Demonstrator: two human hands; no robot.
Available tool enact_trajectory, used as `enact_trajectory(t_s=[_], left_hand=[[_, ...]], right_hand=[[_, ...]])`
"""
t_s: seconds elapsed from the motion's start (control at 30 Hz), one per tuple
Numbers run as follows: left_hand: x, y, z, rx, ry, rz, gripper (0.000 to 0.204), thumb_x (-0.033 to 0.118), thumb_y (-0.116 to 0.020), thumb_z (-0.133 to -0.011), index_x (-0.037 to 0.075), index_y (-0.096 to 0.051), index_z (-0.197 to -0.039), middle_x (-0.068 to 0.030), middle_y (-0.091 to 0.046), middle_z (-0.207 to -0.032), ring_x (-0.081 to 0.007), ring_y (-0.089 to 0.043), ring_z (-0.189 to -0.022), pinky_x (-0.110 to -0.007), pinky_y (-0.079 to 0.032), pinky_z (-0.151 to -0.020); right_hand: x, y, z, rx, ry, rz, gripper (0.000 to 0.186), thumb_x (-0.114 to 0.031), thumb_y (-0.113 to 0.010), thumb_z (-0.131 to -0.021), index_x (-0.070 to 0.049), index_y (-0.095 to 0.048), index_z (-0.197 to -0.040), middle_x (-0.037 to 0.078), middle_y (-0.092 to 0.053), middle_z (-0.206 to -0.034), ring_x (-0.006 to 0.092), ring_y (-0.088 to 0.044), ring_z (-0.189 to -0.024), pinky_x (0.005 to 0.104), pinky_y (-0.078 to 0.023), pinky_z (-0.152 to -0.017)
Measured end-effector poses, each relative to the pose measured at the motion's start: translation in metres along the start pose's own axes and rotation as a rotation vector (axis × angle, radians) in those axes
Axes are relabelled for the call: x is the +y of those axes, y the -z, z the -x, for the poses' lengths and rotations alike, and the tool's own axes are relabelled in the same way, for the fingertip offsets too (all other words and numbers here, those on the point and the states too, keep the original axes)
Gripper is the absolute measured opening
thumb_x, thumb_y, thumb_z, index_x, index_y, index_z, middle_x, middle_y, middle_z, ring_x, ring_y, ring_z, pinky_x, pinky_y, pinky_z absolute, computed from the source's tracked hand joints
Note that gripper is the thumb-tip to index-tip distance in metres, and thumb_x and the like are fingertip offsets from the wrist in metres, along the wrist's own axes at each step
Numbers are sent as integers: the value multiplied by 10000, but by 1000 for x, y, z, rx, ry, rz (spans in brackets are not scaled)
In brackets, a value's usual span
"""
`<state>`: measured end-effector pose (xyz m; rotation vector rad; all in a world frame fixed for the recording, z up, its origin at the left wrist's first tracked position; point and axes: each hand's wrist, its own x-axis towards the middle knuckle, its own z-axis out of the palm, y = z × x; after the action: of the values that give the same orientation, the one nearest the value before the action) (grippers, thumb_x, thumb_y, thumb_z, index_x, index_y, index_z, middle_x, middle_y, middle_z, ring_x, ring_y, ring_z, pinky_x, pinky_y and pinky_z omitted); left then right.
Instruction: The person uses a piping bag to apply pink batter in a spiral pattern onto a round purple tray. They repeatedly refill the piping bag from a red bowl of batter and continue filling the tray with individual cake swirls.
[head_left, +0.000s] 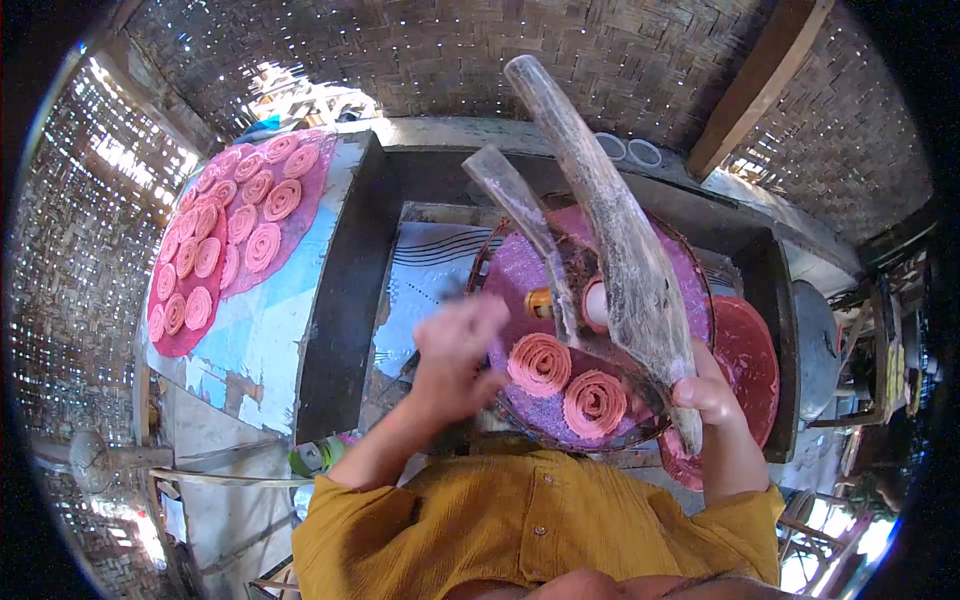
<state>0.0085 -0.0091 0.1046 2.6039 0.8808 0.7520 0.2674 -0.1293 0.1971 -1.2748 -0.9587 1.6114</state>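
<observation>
Right hand [712, 400], gripping the wooden beam [635, 250] over the tray [508, 285], should keep steady; left hand [452, 345], beside it, blurs: can't tell.

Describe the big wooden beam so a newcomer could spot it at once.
Look for the dark rectangular frame and, within it, the round purple surface bearing pink coils. Slanting over that surface is the grey, weathered wooden beam, its near end in the right hand. It is longer and thicker than the wooden slat to its left.
</observation>
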Motion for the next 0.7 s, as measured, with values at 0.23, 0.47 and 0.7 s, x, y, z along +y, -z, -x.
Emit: enact_trajectory(t_s=[0.23,0.47,0.7], left_hand=[[-17,76,-153,-21,-207,2243,906,725,-381,-694,106,-216,-1335,-158,-328,-1314,-328,-295,-1223,-472,-278,-985],[-54,13,-177,188,-180,2343,664,598,-421,-780,111,-397,-1232,-34,-526,-866,-236,-505,-901,-401,-378,-880],[-85,-18,-159,408,-40,2460,624,632,-383,-776,173,-448,-1192,-11,-499,-715,-193,-509,-705,-376,-413,-738]], right_hand=[[-8,0,-35,-258,-125,-62,736,-474,-617,-656,50,-457,-1148,140,-555,-1023,201,-573,-855,287,-458,-714],[-30,25,-64,-222,-262,-81,574,-486,-452,-820,-35,-429,-1174,180,-582,-906,252,-600,-752,344,-493,-658],[-18,30,-100,-197,-371,151,630,-534,-458,-799,26,-459,-1089,203,-584,-872,289,-604,-743,373,-507,-633]])
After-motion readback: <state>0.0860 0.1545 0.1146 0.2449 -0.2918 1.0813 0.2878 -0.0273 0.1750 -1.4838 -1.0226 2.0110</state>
